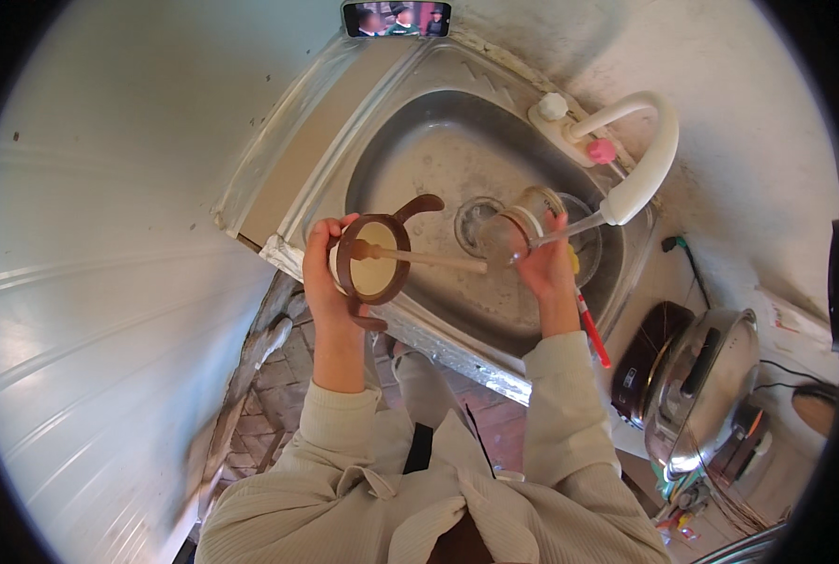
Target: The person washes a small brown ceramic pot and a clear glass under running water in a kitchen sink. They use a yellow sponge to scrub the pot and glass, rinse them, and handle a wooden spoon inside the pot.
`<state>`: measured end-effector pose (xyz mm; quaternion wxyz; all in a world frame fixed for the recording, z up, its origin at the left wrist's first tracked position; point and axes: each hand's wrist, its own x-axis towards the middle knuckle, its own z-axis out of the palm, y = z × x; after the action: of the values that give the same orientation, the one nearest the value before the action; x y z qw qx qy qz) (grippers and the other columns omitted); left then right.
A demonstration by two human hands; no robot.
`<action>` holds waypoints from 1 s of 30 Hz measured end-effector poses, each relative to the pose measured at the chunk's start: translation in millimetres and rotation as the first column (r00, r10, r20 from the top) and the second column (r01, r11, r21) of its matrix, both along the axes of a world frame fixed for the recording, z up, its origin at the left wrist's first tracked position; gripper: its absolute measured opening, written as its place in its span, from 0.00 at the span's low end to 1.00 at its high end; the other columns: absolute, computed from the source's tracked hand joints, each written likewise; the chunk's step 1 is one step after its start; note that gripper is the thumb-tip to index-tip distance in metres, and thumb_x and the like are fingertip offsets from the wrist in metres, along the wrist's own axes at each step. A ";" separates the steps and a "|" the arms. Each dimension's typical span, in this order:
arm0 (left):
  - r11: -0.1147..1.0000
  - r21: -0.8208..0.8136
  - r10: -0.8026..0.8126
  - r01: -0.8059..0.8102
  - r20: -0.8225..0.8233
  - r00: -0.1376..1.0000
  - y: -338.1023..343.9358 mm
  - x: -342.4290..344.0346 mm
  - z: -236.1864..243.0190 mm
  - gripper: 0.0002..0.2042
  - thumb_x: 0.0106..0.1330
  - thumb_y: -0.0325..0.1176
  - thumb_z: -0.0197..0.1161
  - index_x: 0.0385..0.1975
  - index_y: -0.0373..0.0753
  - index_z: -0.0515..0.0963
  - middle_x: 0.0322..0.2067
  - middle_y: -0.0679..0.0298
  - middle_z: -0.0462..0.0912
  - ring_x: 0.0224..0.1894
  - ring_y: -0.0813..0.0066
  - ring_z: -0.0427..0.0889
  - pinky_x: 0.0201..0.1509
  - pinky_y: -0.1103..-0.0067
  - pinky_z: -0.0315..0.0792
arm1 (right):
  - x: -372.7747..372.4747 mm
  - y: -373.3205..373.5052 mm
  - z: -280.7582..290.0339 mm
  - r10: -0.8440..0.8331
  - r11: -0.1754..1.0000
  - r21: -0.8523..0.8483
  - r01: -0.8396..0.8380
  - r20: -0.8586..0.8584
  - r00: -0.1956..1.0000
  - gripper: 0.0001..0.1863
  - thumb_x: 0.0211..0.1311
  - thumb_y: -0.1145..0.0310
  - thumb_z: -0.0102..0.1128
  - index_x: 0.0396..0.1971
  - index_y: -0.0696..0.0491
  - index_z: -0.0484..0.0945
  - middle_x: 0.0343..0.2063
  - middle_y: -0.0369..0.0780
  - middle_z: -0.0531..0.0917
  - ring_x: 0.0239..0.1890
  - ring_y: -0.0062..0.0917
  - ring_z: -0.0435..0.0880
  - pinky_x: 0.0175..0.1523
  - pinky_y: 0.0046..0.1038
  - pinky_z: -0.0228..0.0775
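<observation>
My left hand (327,282) grips a round brown lid with a cream inside (374,274) and two curved brown arms; a long pale tube (438,260) sticks out from its middle. In my right hand (549,268) is a clear glass jar (525,216), tilted under water running from the white curved faucet (652,141). Both hands are over the steel sink (410,127). Behind the right hand, at the basin's right, sits a clear container (588,216) with something yellow (573,263) by it and a red-and-white handle (596,334) reaching out over the near edge.
A phone (397,19) showing a picture stands behind the sink. A smooth pale panel (128,235) borders the left. At the right are a steel lidded pan (711,414), a dark appliance (645,367) and cords. A pink tap knob (600,150) sits beside the faucet.
</observation>
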<state>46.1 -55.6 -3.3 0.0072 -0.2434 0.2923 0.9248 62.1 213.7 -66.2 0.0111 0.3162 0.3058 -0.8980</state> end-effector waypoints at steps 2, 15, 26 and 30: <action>1.000 -0.004 -0.012 0.012 -0.010 1.000 0.7 -0.6 -0.1 0.08 0.65 0.37 0.48 0.27 0.41 0.68 0.35 0.60 0.77 0.39 0.67 0.76 0.47 0.72 0.70 | -4.6 4.3 -4.9 0.046 0.986 -0.160 -0.055 -0.056 0.997 0.30 0.53 0.42 0.53 0.48 0.50 0.68 0.48 0.44 0.73 0.49 0.35 0.72 0.50 0.37 0.67; 0.999 -0.050 -0.002 0.003 0.021 1.000 -3.1 1.9 1.9 0.09 0.66 0.37 0.46 0.25 0.42 0.68 0.36 0.61 0.76 0.41 0.69 0.75 0.49 0.72 0.70 | 6.3 -15.8 10.2 0.088 0.876 -0.466 -0.122 -0.094 0.992 0.41 0.50 0.36 0.50 0.52 0.58 0.64 0.50 0.47 0.69 0.48 0.37 0.71 0.52 0.35 0.67; 0.999 -0.050 0.004 -0.003 0.019 1.000 3.0 2.0 3.1 0.09 0.64 0.36 0.49 0.35 0.38 0.72 0.34 0.62 0.79 0.38 0.70 0.77 0.43 0.75 0.74 | -18.3 -41.7 25.8 0.321 0.946 -0.017 -0.323 0.184 0.929 0.39 0.53 0.37 0.48 0.52 0.55 0.61 0.43 0.46 0.75 0.42 0.37 0.76 0.46 0.37 0.70; 0.996 -0.093 -0.006 0.011 0.055 0.998 3.0 -1.1 2.5 0.08 0.65 0.37 0.47 0.29 0.41 0.69 0.35 0.61 0.77 0.40 0.69 0.76 0.46 0.74 0.72 | -4.3 -36.4 20.8 0.359 0.906 0.182 -0.382 0.146 0.922 0.37 0.53 0.40 0.51 0.54 0.53 0.59 0.46 0.44 0.74 0.45 0.33 0.75 0.46 0.36 0.69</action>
<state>45.0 -52.6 -0.8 0.0076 -0.2672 0.3360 0.9031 57.8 177.3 -45.4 0.1653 0.3004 0.4508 -0.8241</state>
